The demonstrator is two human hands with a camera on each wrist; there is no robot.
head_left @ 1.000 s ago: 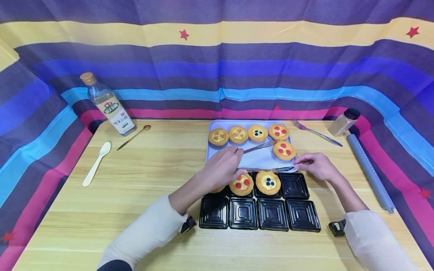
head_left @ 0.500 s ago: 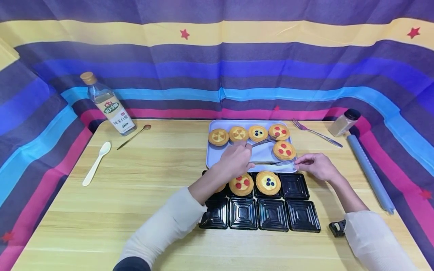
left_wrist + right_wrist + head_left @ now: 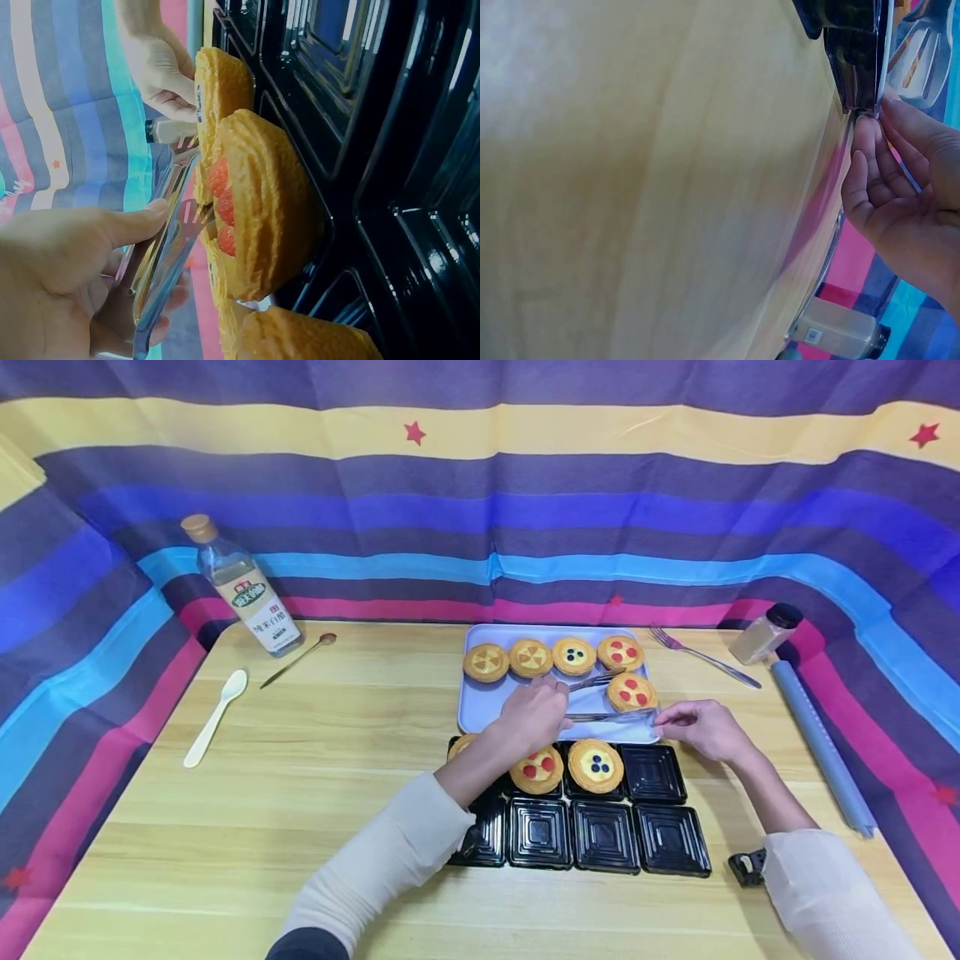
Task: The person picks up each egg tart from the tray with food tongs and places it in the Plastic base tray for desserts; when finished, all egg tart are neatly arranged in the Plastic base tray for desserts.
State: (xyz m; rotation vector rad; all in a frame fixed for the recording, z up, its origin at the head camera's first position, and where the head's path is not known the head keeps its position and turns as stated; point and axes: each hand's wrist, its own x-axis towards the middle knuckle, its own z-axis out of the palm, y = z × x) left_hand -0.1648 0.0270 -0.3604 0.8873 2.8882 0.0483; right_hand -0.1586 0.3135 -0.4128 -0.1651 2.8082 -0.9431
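My left hand [image 3: 534, 714] grips a pair of metal tongs [image 3: 112, 322], thumb on one arm and fingers round the other. Its slotted arms are spread over the purple tray [image 3: 480, 706], pointing right. One tip lies at the left rim of an egg tart with red pieces [image 3: 632, 692], the other in front of that tart. My right hand [image 3: 701, 728] pinches the tray's front right corner between thumb and fingers. Under my left forearm, a red-topped tart [image 3: 542, 768] and a blueberry-topped tart [image 3: 596, 767] sit in black square containers [image 3: 652, 774]; another tart there is partly hidden.
Several tarts [image 3: 531, 657] line the tray's back. To the right lie a fork [image 3: 708, 658], a shaker jar [image 3: 765, 633] and a grey-blue roll [image 3: 821, 743]. A bottle [image 3: 251, 593], a small long-handled spoon [image 3: 300, 660] and a white spoon [image 3: 216, 718] are on the left.
My left hand has moved right and forward with the tongs, whose tips are now at the right-hand red-topped tart. The right hand stays at the tray corner.
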